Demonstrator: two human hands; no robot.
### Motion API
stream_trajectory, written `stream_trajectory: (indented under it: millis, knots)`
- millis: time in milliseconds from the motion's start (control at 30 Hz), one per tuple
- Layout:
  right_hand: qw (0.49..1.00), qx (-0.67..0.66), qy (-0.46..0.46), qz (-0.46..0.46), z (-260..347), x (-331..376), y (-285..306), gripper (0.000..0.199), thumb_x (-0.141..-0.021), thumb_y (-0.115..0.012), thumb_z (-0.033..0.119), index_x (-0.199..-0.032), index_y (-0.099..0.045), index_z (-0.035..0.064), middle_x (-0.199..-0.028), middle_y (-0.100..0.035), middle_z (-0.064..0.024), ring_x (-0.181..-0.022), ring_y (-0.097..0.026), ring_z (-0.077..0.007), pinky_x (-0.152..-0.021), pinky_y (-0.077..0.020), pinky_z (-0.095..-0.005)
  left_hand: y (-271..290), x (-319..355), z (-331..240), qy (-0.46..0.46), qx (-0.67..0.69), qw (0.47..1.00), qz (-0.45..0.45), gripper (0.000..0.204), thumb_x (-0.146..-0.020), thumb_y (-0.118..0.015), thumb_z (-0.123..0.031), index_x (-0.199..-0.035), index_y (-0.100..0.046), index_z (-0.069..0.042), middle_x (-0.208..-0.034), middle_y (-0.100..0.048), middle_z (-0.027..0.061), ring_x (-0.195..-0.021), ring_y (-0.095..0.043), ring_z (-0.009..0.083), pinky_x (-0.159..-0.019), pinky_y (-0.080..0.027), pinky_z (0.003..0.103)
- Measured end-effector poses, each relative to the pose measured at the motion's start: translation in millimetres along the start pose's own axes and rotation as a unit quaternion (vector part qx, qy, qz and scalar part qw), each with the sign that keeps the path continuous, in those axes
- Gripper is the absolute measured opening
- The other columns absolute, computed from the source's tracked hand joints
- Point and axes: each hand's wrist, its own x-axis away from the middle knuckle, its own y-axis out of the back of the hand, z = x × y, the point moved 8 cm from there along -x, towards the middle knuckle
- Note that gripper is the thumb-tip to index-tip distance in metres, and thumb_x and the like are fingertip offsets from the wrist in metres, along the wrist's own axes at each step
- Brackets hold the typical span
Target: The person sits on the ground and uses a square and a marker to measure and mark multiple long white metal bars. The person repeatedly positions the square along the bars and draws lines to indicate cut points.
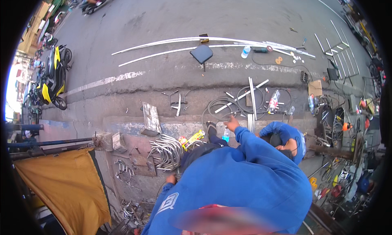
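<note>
My right hand (232,123) is held out in front of me at the end of a blue sleeve. At least one finger is stretched out, and no object shows in it. Beyond it lie a coiled hose (220,106) and pale metal tubes (252,98). Low on the left, my left hand (171,179) is beside a bundle of bent metal tubes (167,153). Its fingers are too small and partly hidden, so I cannot tell whether it grips anything. A bottle of blue liquid (226,134) stands near my sandalled foot (211,128).
A co-worker in blue (288,139) crouches close on my right. Long metal tubes (163,42), a dark stool (201,54) and an angle grinder (261,50) lie on the road. A tube frame (341,53) stands far right; a tan cloth (61,190) hangs left.
</note>
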Motion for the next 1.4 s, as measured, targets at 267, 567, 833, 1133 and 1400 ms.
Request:
stream_trajectory:
  millis: [267, 567, 833, 1133, 1400]
  knots:
    - [0.999, 0.031, 0.02, -0.029, 122, -128, 85, 0.056, -0.079, -0.069, 0.021, -0.127, -0.048, -0.0008, -0.108, -0.065, -0.0201, -0.102, -0.061, -0.0329, -0.089, -0.0477, -0.0392, 56, -111, -287, -0.228, -0.057, 0.972, -0.01, 0.035, -0.08, -0.06, -0.035, -0.089, -0.068, -0.003, -0.088, -0.066, 0.022, -0.08, -0.065, 0.0374, -0.07, -0.05, 0.046]
    - [0.991, -0.015, -0.103, -0.088, 161, -157, 122, 0.059, -0.077, -0.068, 0.021, -0.125, -0.048, -0.007, -0.116, -0.06, -0.0246, -0.105, -0.059, -0.0351, -0.09, -0.0468, -0.04, 141, -255, -522, -0.185, -0.149, 0.964, 0.121, 0.038, -0.088, -0.052, -0.036, -0.089, -0.07, -0.003, -0.078, -0.068, 0.0128, -0.064, -0.064, 0.0253, -0.057, -0.05, 0.039]
    - [0.945, 0.141, -0.246, -0.16, 201, -378, 155, 0.06, -0.082, -0.062, 0.035, -0.123, -0.05, -0.0075, -0.12, -0.057, -0.0265, -0.111, -0.055, -0.0377, -0.096, -0.0429, -0.0418, 239, -408, -793, -0.357, -0.366, 0.855, 0.088, 0.033, -0.081, -0.059, -0.033, -0.088, -0.072, -0.004, -0.078, -0.068, 0.0162, -0.068, -0.067, 0.0272, -0.06, -0.052, 0.04]
    - [0.982, -0.006, -0.172, -0.077, 328, -524, 207, 0.061, -0.082, -0.065, 0.044, -0.117, -0.058, -0.0055, -0.113, -0.061, -0.0278, -0.11, -0.058, -0.0382, -0.092, -0.0449, -0.0457, 268, -380, -943, -0.143, -0.196, 0.957, 0.161, 0.054, -0.073, -0.066, -0.044, -0.109, -0.068, -0.004, -0.113, -0.065, 0.0187, -0.105, -0.062, 0.0295, -0.089, -0.046, 0.038]
    - [0.959, -0.011, -0.139, 0.246, 360, -650, 268, 0.042, -0.081, -0.065, 0.026, -0.116, -0.062, 0.0029, -0.107, -0.066, -0.0209, -0.099, -0.063, -0.0292, -0.085, -0.0486, -0.0385, 252, -381, -1059, -0.18, -0.025, 0.95, 0.253, 0.039, -0.077, -0.062, -0.028, -0.108, -0.068, -0.004, -0.105, -0.068, 0.0152, -0.09, -0.066, 0.0248, -0.082, -0.05, 0.036]
